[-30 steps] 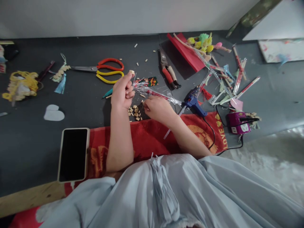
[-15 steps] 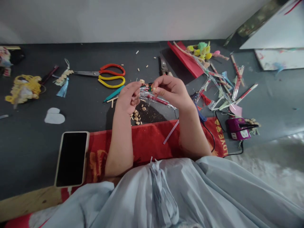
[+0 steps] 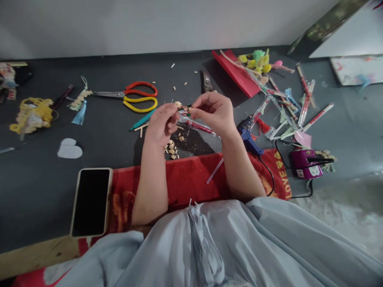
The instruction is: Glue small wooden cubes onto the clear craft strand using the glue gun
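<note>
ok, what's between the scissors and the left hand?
A teal pen-like tool, with thin pale sticks beside it, lies between the scissors and left hand in the head view.

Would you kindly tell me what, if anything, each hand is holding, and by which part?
The left hand pinches a small pale piece by its near edge; whether the right hand holds anything cannot be told.

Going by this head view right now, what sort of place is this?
Likely a craft spot, perhaps at home: blue glue gun, scissors with red and yellow handles, and a loose pile of small pale pieces near the hands.
</note>
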Available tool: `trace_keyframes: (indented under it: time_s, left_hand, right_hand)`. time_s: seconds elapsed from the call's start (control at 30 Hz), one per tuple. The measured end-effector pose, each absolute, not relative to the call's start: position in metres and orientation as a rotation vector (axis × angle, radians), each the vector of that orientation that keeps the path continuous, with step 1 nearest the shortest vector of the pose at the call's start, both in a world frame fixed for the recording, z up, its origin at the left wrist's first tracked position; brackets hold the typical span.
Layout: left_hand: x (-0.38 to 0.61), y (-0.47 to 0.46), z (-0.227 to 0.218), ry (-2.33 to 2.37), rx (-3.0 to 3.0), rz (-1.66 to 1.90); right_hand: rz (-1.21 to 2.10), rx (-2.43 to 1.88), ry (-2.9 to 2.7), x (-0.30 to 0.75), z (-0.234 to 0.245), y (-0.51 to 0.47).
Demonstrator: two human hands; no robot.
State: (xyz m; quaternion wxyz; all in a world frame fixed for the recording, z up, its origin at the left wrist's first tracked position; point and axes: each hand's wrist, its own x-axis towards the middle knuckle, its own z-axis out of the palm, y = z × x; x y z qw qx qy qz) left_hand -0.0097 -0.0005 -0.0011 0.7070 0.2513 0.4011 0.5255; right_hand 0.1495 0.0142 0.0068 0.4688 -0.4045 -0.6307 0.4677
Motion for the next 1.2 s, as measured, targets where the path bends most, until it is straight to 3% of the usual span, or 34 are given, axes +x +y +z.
trace_keyframes:
  time_s: [0.73,1.2]
  left_hand:
    - [-0.006,-0.001,-0.004,0.921,0.545,1.224]
    - [-0.002,-0.001,0.001,0.965,0.459,1.088]
  right_hand:
    - [1.031,-1.075,-1.502,0.149,-0.005,0.019]
    - [0.792,-1.112,-1.638,0.137,-0.007,0.012]
